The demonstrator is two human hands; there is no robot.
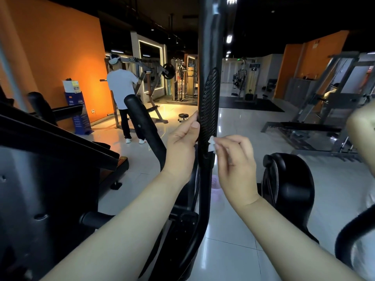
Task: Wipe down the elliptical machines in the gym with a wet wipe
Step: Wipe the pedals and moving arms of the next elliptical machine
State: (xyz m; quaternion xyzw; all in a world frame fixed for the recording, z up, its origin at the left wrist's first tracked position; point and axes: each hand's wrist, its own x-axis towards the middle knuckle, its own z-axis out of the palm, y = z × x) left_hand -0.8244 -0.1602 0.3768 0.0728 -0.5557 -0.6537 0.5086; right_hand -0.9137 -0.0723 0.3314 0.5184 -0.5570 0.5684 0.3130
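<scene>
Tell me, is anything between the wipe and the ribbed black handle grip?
Nothing visible. The wet wipe, pinched in the right hand, touches the ribbed grip; the left hand holds the grip's other edge, clear of the wipe.

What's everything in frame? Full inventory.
black ribbed elliptical handle: one, black, centre, upright
crumpled white wet wipe: one, white, at handle's right edge
black padded handle: one, black, left of centre
black flywheel housing: one, black, lower right
person in white shirt: one, far left, back turned
blue display stand: one, blue, by orange wall
left hand: one, grips ribbed handle
right hand: one, pinches wipe
</scene>
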